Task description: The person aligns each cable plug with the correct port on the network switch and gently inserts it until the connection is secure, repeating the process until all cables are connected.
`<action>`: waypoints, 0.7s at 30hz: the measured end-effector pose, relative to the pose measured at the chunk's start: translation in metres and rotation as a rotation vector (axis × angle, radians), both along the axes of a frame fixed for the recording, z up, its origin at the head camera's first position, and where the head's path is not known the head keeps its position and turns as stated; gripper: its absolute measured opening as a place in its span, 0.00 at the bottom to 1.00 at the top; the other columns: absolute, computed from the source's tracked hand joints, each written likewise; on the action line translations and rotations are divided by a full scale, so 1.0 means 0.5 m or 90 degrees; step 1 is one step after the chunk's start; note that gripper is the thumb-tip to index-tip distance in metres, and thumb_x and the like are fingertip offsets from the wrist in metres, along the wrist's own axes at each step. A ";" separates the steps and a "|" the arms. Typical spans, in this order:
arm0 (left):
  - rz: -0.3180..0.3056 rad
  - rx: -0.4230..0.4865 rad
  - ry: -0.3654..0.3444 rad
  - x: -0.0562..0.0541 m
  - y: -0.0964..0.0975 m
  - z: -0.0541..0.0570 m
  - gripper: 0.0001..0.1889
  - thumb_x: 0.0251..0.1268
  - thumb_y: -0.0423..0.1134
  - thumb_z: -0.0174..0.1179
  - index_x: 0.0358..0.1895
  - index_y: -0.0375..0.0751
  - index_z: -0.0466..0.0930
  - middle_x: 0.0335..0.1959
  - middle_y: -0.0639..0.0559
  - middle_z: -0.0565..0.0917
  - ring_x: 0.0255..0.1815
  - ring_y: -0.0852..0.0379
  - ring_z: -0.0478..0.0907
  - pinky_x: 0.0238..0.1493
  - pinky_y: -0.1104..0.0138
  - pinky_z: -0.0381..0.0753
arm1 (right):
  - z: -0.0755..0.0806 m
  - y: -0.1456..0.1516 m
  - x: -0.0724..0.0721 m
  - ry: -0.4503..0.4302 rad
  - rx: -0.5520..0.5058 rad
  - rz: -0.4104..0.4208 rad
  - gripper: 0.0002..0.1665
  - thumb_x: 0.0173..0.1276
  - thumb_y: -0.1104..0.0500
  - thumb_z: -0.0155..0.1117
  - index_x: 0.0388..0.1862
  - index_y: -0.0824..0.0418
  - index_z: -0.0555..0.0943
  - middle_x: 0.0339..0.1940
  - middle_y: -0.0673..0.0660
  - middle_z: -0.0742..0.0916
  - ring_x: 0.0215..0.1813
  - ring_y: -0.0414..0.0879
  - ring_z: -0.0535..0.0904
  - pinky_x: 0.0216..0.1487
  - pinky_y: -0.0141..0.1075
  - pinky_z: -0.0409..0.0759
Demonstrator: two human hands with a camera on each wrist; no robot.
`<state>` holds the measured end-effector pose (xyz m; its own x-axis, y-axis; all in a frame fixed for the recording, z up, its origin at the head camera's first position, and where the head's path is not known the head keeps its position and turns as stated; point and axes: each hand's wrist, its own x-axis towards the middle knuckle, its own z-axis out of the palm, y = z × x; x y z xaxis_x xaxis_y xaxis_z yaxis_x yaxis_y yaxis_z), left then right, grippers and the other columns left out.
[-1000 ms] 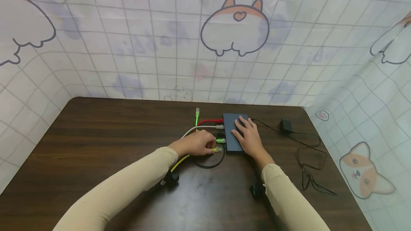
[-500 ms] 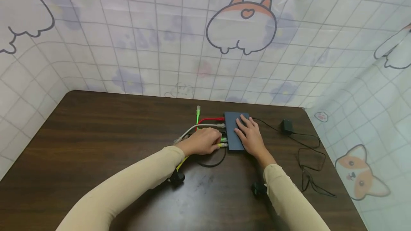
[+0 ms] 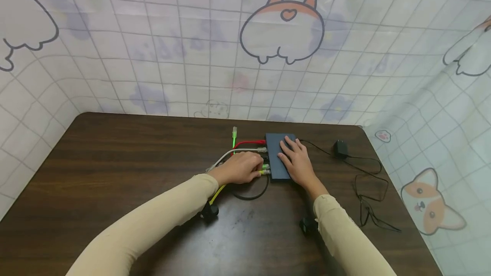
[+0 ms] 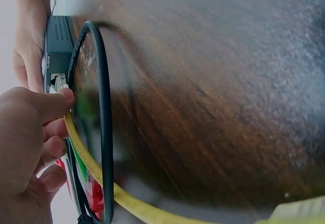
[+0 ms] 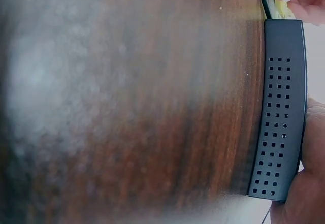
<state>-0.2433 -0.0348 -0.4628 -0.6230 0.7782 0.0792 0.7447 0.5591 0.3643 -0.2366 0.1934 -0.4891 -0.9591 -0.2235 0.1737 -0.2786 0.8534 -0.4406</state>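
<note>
A dark blue-grey network switch (image 3: 274, 150) lies on the table, ports facing left. My right hand (image 3: 300, 165) rests flat on its top with fingers spread. My left hand (image 3: 241, 168) pinches the yellow Ethernet cable (image 4: 84, 153) just behind its clear plug (image 4: 60, 82). That plug is right at the port nearest the table's front. Beside it, a green cable's plug (image 3: 265, 166) sits at the switch. Farther back, a white cable (image 3: 245, 150) and a red cable (image 3: 249, 142) reach the same side. The right wrist view shows the switch's vented end (image 5: 278, 107).
A loose green plug (image 3: 234, 132) lies behind the left hand. One black cable (image 4: 105, 107) loops in front of the switch. To the right are a black power adapter (image 3: 340, 149) and its thin cord (image 3: 368, 201). A patterned curtain (image 3: 192, 54) borders the table.
My left hand has moved slightly right and back, bringing the yellow cable's plug from just short of the switch up to its port. The right hand stays on the switch.
</note>
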 end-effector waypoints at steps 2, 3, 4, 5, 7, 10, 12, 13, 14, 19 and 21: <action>-0.002 -0.002 0.005 -0.001 0.000 -0.002 0.08 0.64 0.40 0.64 0.28 0.47 0.77 0.26 0.58 0.76 0.23 0.65 0.71 0.27 0.71 0.69 | -0.001 0.000 -0.001 0.000 0.003 0.001 0.29 0.75 0.51 0.54 0.71 0.61 0.68 0.75 0.63 0.66 0.77 0.68 0.51 0.74 0.60 0.53; -0.004 -0.003 0.009 -0.002 0.000 -0.004 0.08 0.64 0.40 0.64 0.27 0.48 0.76 0.27 0.58 0.76 0.24 0.64 0.70 0.27 0.71 0.69 | -0.001 0.001 -0.002 -0.001 0.003 0.001 0.29 0.75 0.51 0.53 0.71 0.61 0.68 0.75 0.63 0.66 0.77 0.68 0.51 0.73 0.61 0.53; -0.006 -0.004 0.014 -0.003 0.000 -0.005 0.09 0.64 0.40 0.64 0.27 0.48 0.76 0.27 0.58 0.76 0.24 0.64 0.70 0.28 0.71 0.69 | -0.002 0.001 -0.003 -0.001 0.003 0.002 0.29 0.75 0.51 0.54 0.71 0.61 0.68 0.75 0.63 0.66 0.77 0.68 0.51 0.73 0.61 0.53; -0.009 -0.005 0.020 -0.004 0.000 -0.007 0.09 0.65 0.40 0.63 0.27 0.49 0.75 0.27 0.58 0.76 0.24 0.64 0.70 0.28 0.71 0.69 | -0.003 0.001 -0.003 0.000 0.003 0.002 0.29 0.75 0.51 0.53 0.71 0.61 0.68 0.75 0.63 0.66 0.77 0.68 0.51 0.73 0.61 0.53; -0.012 -0.008 0.034 -0.006 0.000 -0.009 0.10 0.65 0.40 0.63 0.27 0.50 0.74 0.27 0.59 0.75 0.24 0.64 0.70 0.28 0.71 0.68 | -0.003 0.001 -0.004 0.000 0.004 0.003 0.29 0.75 0.51 0.53 0.71 0.61 0.68 0.76 0.63 0.65 0.77 0.67 0.51 0.74 0.60 0.52; -0.016 -0.013 0.055 -0.006 0.002 -0.009 0.10 0.65 0.40 0.62 0.27 0.50 0.73 0.27 0.59 0.75 0.24 0.64 0.69 0.27 0.71 0.67 | -0.002 0.001 -0.005 0.001 0.007 0.004 0.29 0.75 0.51 0.53 0.71 0.61 0.67 0.76 0.63 0.65 0.77 0.67 0.51 0.74 0.60 0.52; -0.019 -0.015 0.069 -0.005 0.005 -0.004 0.09 0.66 0.40 0.62 0.27 0.50 0.73 0.28 0.58 0.75 0.23 0.64 0.69 0.26 0.71 0.66 | 0.000 0.003 -0.004 0.001 0.011 0.005 0.29 0.75 0.51 0.52 0.71 0.61 0.67 0.76 0.63 0.65 0.77 0.67 0.51 0.74 0.60 0.51; -0.019 -0.016 0.079 -0.004 0.007 -0.002 0.09 0.66 0.40 0.61 0.27 0.49 0.73 0.28 0.58 0.76 0.23 0.63 0.68 0.26 0.71 0.66 | 0.002 0.004 -0.004 0.002 0.012 0.007 0.29 0.75 0.51 0.53 0.71 0.62 0.67 0.76 0.64 0.65 0.77 0.67 0.51 0.74 0.60 0.51; -0.019 -0.020 0.090 -0.003 0.009 0.000 0.09 0.66 0.40 0.61 0.28 0.49 0.74 0.28 0.57 0.76 0.23 0.63 0.68 0.26 0.71 0.66 | 0.004 0.004 -0.004 0.002 0.014 0.006 0.29 0.75 0.51 0.53 0.71 0.62 0.67 0.75 0.64 0.65 0.77 0.67 0.51 0.74 0.59 0.51; 0.001 -0.052 0.114 -0.004 0.018 0.008 0.08 0.67 0.40 0.60 0.29 0.49 0.75 0.30 0.56 0.78 0.24 0.62 0.69 0.27 0.70 0.66 | 0.006 0.003 -0.005 0.002 0.021 0.005 0.30 0.75 0.51 0.53 0.71 0.62 0.67 0.75 0.64 0.65 0.77 0.67 0.51 0.75 0.59 0.51; 0.007 -0.059 0.101 -0.003 0.018 0.010 0.08 0.66 0.41 0.61 0.28 0.49 0.75 0.29 0.57 0.78 0.24 0.62 0.69 0.27 0.70 0.66 | 0.004 0.001 -0.004 -0.001 0.020 0.003 0.30 0.75 0.51 0.53 0.71 0.62 0.67 0.75 0.64 0.65 0.77 0.67 0.51 0.75 0.59 0.52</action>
